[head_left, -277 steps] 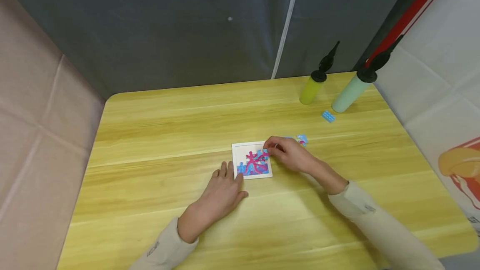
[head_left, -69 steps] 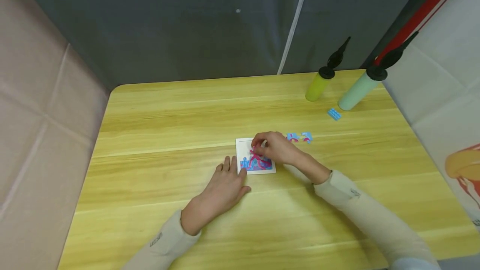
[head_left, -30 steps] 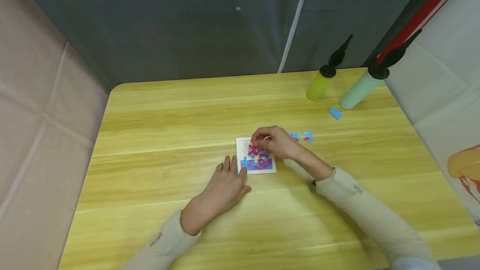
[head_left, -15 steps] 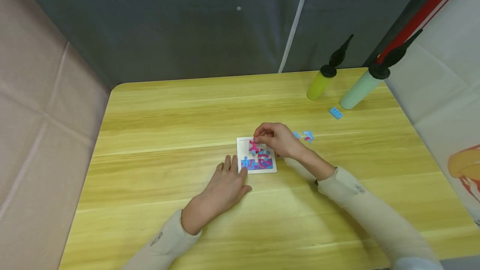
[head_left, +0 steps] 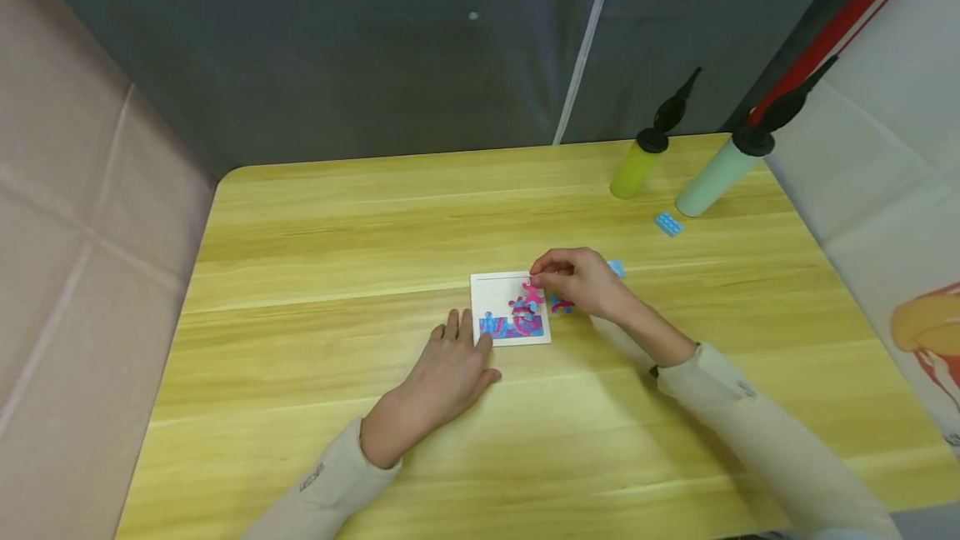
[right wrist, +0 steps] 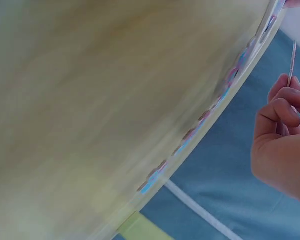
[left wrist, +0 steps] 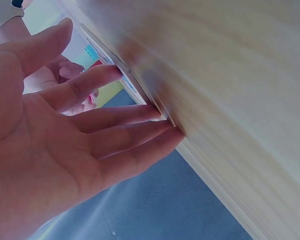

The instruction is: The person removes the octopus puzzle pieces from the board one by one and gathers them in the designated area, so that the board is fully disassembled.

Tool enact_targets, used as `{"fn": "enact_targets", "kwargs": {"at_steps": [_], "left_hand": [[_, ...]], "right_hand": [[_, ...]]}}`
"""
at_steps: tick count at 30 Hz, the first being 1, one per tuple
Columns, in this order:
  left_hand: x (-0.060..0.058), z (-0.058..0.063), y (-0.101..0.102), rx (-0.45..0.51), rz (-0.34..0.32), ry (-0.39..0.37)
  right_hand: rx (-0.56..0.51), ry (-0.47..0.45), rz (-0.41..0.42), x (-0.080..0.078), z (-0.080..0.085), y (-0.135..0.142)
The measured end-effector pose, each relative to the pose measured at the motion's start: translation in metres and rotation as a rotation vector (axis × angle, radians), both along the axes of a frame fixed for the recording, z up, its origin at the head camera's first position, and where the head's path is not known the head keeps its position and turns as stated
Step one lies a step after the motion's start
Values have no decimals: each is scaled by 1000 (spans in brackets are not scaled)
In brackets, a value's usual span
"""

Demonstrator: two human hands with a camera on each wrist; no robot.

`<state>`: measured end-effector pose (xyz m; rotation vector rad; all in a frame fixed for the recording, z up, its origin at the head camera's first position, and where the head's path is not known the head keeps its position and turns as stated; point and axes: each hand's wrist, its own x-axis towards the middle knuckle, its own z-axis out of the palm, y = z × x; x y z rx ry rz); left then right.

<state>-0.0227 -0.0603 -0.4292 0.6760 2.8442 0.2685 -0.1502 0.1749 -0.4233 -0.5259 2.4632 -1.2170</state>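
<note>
My right hand pinches a pink-and-blue jigsaw piece by its upper edge, over the right side of a small white puzzle tray. In the right wrist view the piece shows edge-on, raised above the table. Joined blue, purple and pink pieces fill the tray's bottom, and another piece lies above them, partly covered by the held one. My left hand rests on the table with spread fingers. Its index fingertip touches the tray's lower left corner.
Right of the tray lies a loose jigsaw piece; a blue one peeks out behind my right hand. A light blue toy brick, a yellow-green pump and a mint pump, both black-topped, stand farther back right.
The right hand has lifted the pink piece from the tray's middle, drawn it back, then carried it right. The left hand stays at the tray's corner.
</note>
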Motion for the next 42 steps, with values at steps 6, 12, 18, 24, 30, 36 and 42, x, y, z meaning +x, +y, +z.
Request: {"fn": "enact_targets", "kwargs": {"at_steps": [6, 12, 18, 24, 30, 36, 42], "left_hand": [[1, 1, -1, 1, -6, 8], [1, 0, -1, 4, -5, 9], [1, 0, -1, 4, -8, 13], [1, -1, -1, 0, -8, 25], [1, -2, -1, 15, -12, 29], [3, -3, -1, 50, -21, 65], [2, -4, -1, 52, -22, 76]], "right_hand": [[0, -6, -19, -1, -3, 13], [11, 2, -26, -1, -3, 26], [43, -6, -50, -1, -5, 38], [43, -1, -49, 0, -6, 47], [58, -3, -47, 1, -9, 56], [63, -39, -68, 3, -8, 64], [47, -88, -79, 4, -7, 69]]}}
